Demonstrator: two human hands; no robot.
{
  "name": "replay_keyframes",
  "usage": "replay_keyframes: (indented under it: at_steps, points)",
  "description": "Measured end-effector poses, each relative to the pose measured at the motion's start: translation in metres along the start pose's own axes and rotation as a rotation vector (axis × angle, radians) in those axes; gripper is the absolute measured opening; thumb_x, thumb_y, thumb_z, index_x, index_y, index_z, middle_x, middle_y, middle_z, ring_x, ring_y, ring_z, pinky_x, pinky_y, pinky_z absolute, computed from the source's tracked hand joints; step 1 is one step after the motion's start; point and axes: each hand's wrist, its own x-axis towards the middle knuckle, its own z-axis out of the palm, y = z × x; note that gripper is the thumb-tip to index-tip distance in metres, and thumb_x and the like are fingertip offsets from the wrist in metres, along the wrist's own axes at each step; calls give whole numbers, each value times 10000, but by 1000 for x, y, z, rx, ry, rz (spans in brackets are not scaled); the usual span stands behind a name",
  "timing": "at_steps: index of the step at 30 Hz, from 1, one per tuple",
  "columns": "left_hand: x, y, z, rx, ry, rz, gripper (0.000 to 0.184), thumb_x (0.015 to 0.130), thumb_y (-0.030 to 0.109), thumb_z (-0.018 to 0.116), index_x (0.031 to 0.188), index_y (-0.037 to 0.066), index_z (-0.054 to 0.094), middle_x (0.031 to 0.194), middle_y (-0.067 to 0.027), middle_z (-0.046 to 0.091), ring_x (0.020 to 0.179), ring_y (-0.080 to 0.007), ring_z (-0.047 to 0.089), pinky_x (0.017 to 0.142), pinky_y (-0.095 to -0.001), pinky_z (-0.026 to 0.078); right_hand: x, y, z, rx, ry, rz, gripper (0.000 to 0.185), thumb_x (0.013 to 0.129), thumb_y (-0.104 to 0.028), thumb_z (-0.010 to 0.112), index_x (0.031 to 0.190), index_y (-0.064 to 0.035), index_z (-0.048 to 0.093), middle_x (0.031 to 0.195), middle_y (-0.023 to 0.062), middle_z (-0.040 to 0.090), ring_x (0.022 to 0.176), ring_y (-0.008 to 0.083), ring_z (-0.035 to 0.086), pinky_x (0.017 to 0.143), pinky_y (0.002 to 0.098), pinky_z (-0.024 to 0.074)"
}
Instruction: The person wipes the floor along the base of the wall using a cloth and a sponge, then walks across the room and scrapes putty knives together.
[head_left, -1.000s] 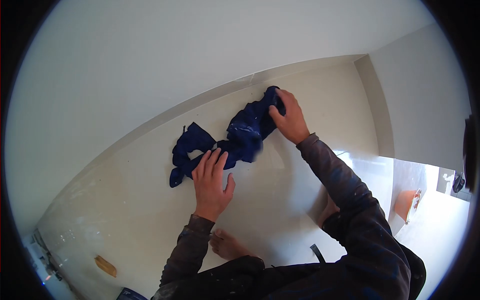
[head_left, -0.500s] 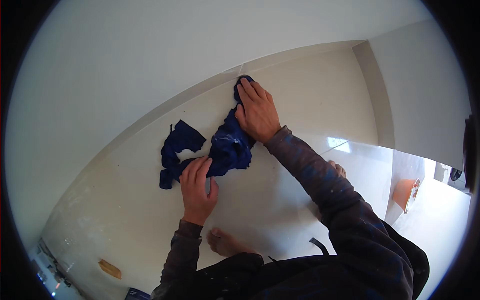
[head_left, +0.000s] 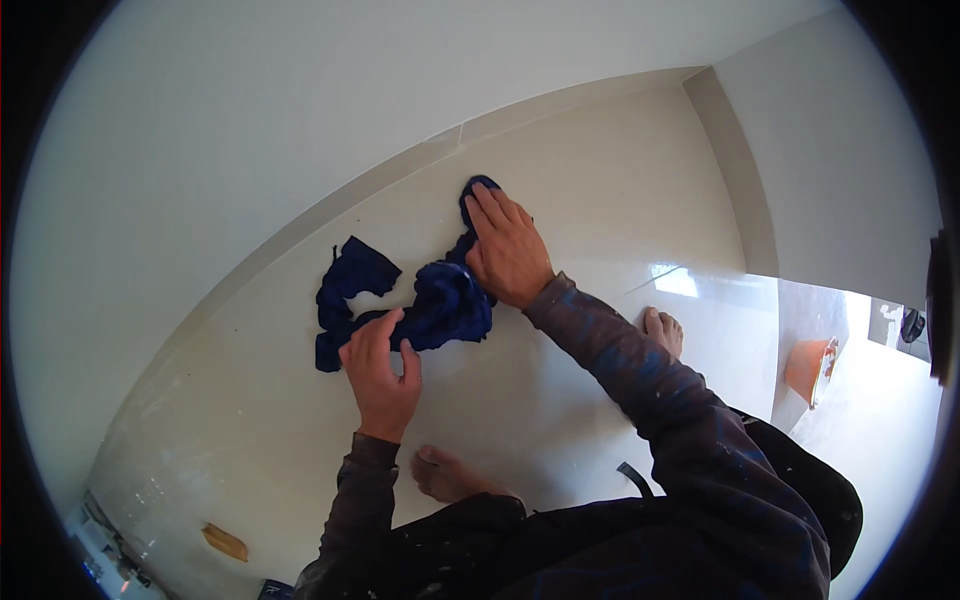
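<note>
A dark blue cloth (head_left: 450,305) lies crumpled on the light tiled floor (head_left: 600,180), near the foot of the wall. My right hand (head_left: 510,243) presses flat on the upper end of the cloth, fingers stretched out towards the wall. At the lower left part of the cloth, my left hand (head_left: 382,375) rests with its fingertips on or just over the fabric, thumb apart from the fingers. The cloth curves into a loop at its left end.
Tiled skirting (head_left: 400,160) runs along the white wall. An orange bucket (head_left: 805,370) stands at the right. A yellowish-brown object (head_left: 225,542) lies at the lower left. My bare feet (head_left: 447,474) are on the floor.
My right hand has moved left along with the cloth's upper end, then slightly back from the skirting, and now lies flatter. My left hand has shifted a little left.
</note>
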Motion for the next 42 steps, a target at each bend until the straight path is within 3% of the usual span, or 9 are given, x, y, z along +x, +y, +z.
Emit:
replay_keyframes:
  at_steps: [3,11,20,22,29,34,35,38,42]
  points:
    - [4,1,0,29,24,-21,499,898,47,671,1391,78,603,1244,-62,701,1188,-280,608,1037,-440,387,-38,0,-12,-37,-170,-23,706,874,-229,651,1482,91,488,1591,279,425,1485,425,398,1231,513,327]
    - [22,9,-21,-3,149,-51,445,959,26,615,1402,70,609,1233,-68,713,1211,-248,601,1097,-423,392,16,26,8,40,-90,-94,676,871,-191,668,1459,91,488,1561,285,442,1485,433,389,1227,516,336]
    - [46,-1,-18,-145,289,-146,420,970,35,606,1387,81,608,1232,-56,720,1193,-243,596,1080,-421,402,-211,-44,-63,98,-456,-4,806,784,-185,732,1499,81,472,1641,259,363,1563,402,315,1282,533,286]
    - [46,3,-14,-169,295,-147,418,969,33,606,1385,80,608,1233,-57,719,1191,-245,596,1079,-419,403,-232,-52,-68,107,-471,5,737,771,-177,743,1445,44,544,1579,216,446,1503,384,400,1243,528,345]
    - [48,8,12,-216,220,-128,407,958,17,614,1361,73,616,1199,-60,726,1169,-242,596,1065,-411,412,-192,-37,-68,426,-318,203,532,762,8,699,1291,-7,641,1348,149,587,1247,367,566,1089,480,479]
    - [57,12,20,-187,172,-86,411,949,4,622,1355,68,619,1191,-62,727,1144,-241,611,1047,-410,428,-165,-45,-52,284,-82,326,599,827,4,692,1412,28,566,1479,211,529,1403,421,487,1174,507,420]
    - [58,12,21,-197,163,-63,411,947,2,624,1353,65,620,1188,-63,728,1137,-242,617,1041,-409,433,-174,-50,-49,183,-191,273,644,885,-48,653,1496,59,482,1596,256,423,1510,448,379,1238,550,332]
    - [60,17,21,-189,146,-59,404,948,5,627,1347,62,621,1174,-64,732,1133,-248,627,1042,-407,438,-169,-49,-34,-12,-287,185,657,916,-82,606,1528,82,434,1648,287,345,1550,457,317,1262,572,280]
    - [61,17,23,-182,136,-70,394,954,10,619,1345,55,620,1163,-69,736,1139,-246,629,1052,-407,437,-99,-31,-22,39,-202,91,678,919,-158,611,1526,87,435,1648,290,344,1548,455,317,1265,543,283]
